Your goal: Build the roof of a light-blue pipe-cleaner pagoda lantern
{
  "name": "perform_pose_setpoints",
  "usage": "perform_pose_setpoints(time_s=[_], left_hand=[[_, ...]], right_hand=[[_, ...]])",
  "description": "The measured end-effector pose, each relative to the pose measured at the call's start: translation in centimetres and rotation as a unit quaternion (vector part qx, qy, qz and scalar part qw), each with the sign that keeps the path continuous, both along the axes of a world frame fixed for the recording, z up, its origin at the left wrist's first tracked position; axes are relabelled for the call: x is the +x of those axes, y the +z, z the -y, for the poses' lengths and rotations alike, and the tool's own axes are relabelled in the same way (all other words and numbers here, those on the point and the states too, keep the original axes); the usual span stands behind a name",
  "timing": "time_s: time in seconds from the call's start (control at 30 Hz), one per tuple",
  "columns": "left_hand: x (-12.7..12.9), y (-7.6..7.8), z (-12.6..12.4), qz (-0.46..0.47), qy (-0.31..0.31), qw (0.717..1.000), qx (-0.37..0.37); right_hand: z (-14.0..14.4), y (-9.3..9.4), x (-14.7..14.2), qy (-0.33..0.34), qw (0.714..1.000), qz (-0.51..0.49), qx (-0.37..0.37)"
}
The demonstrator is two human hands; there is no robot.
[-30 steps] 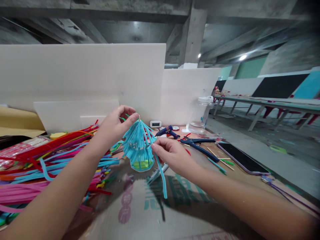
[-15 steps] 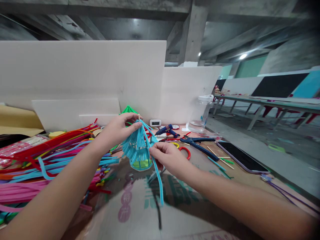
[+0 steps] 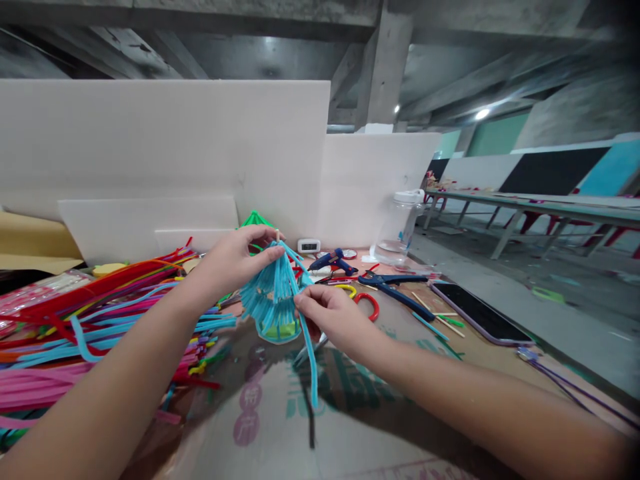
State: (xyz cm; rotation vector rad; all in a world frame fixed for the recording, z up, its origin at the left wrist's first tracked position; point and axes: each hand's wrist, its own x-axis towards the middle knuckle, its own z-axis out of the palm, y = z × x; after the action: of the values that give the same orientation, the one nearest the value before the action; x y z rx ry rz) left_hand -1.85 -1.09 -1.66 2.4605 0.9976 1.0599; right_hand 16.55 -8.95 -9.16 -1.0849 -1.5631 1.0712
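Note:
A small cone-shaped model (image 3: 273, 293) made of light blue pipe cleaners, with a green base, is held above the cardboard-covered table (image 3: 350, 427). My left hand (image 3: 235, 257) pinches its top, where a thin stick pokes out. My right hand (image 3: 333, 317) pinches a loose blue pipe cleaner (image 3: 311, 357) at the model's right side; the free end hangs down toward the table.
A heap of coloured pipe cleaners (image 3: 90, 320) lies at the left. Behind the model are a blue glue gun (image 3: 334, 261), blue pliers (image 3: 395, 290), red-handled scissors (image 3: 367, 305), a phone (image 3: 480, 312), a clear bottle (image 3: 400, 227) and white foam boards (image 3: 165, 153).
Both hands and the model have shifted slightly left and toward me. The hanging pipe cleaner has swung left and now hangs straighter. Red scissors came into sight behind my right hand.

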Motion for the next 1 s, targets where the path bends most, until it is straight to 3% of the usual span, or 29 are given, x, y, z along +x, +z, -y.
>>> perform_pose_setpoints(time_s=[0.13, 0.23, 0.7, 1.0], left_hand=[[0.0, 0.0, 0.0, 0.005, -0.004, 1.000, -0.003], [0.0, 0.0, 0.0, 0.008, -0.008, 1.000, -0.004], [-0.1, 0.0, 0.0, 0.005, -0.016, 1.000, -0.009], [-0.1, 0.3, 0.4, -0.006, -0.021, 1.000, -0.018]], right_hand=[[-0.3, -0.8, 0.2, -0.020, 0.995, 0.074, 0.067], [-0.5, -1.1, 0.3, -0.019, 0.993, 0.087, 0.078], [-1.1, -1.7, 0.1, -0.001, 0.999, 0.001, 0.045], [-0.5, -0.9, -0.3, 0.014, 0.999, -0.047, -0.001]])
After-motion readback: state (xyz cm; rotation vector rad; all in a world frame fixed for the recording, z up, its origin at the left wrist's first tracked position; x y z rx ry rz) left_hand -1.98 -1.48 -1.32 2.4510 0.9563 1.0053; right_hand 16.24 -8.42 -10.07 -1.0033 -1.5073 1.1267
